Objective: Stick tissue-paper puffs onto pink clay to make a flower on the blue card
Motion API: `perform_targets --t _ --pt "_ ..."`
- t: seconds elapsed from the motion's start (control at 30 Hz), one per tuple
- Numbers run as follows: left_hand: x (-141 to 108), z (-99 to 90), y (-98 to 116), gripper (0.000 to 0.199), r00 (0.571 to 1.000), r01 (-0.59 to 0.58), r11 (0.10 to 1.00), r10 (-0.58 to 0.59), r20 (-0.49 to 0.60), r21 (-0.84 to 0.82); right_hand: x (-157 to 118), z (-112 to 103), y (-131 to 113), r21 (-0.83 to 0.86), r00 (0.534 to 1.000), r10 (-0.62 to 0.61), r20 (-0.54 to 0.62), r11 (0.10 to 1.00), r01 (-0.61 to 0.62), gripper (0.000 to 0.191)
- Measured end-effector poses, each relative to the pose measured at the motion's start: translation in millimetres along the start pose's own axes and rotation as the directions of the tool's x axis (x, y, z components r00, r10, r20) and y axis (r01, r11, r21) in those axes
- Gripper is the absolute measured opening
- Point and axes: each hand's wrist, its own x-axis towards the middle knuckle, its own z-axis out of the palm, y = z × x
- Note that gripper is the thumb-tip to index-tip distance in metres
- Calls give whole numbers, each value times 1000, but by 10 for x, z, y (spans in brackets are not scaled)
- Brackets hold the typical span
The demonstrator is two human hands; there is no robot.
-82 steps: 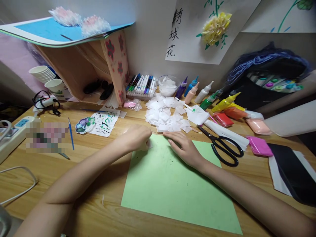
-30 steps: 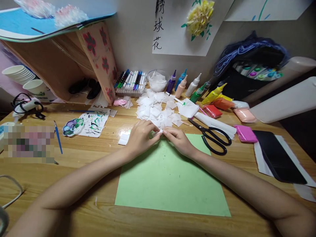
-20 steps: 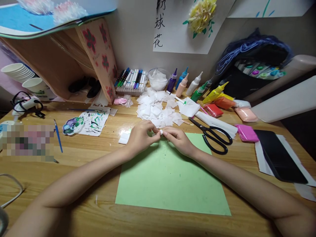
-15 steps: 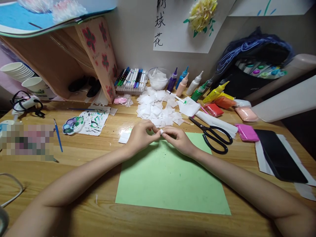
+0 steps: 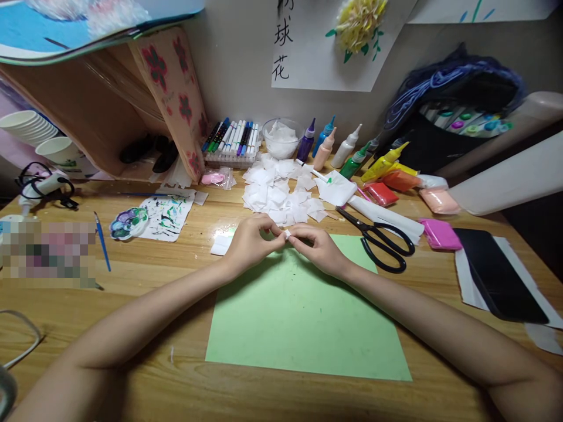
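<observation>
Pinched scrap: a small crumpled piece of thin white paper [image 5: 288, 234], held between both hands' fingertips above the far edge of the green rectangular paper sheet [image 5: 303, 328].
Scrap's direction: too little shows between the fingers for me to make out a long axis or which way it points.
Left hand: the person's left hand [image 5: 253, 243], above the sheet's far left part, its grip closed, thumb and finger pinching the scrap.
Right hand: the right hand [image 5: 320, 251], also at the sheet's far edge, meets it from the other side, its grip closed on the same scrap.
Sheet: flat on the pale wooden table [image 5: 167, 392], its near edge running left to right.
Scissors: black-handled metal scissors [image 5: 373, 235] at the sheet's far right corner, tips aimed away from the person and leftward.
Loose squares: a spread heap of thin white paper squares [image 5: 279, 193], beyond the sheet's far edge.
Bowl: a clear round bowl [image 5: 267, 142], farther beyond the sheet, holding more white paper.
Marker case: a clear plastic case [image 5: 231, 158], beyond the sheet and to its left, filled with rows of capped markers.
Bag: a black bag [image 5: 420, 149], beyond the sheet and to its right, with colour-capped markers inside.
</observation>
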Motion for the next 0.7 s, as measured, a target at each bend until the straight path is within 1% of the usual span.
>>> perform_targets --t 0.33,0.47,0.53,0.7 --pt "-9 14 -19 13 1000 -17 1000 16 4 19 -3 -3 12 -1 1000 14 8 1000 -14 23" --pt "-12 17 -15 14 1000 -22 999 22 6 37 -1 2 9 -15 1000 20 -7 1000 -20 22" --pt "-17 15 -7 13 999 -39 998 38 6 59 -2 2 6 -19 999 27 -22 999 -27 21" --pt "-33 7 20 8 992 -126 980 125 15 153 -6 -5 12 -23 997 34 -64 999 -36 20"
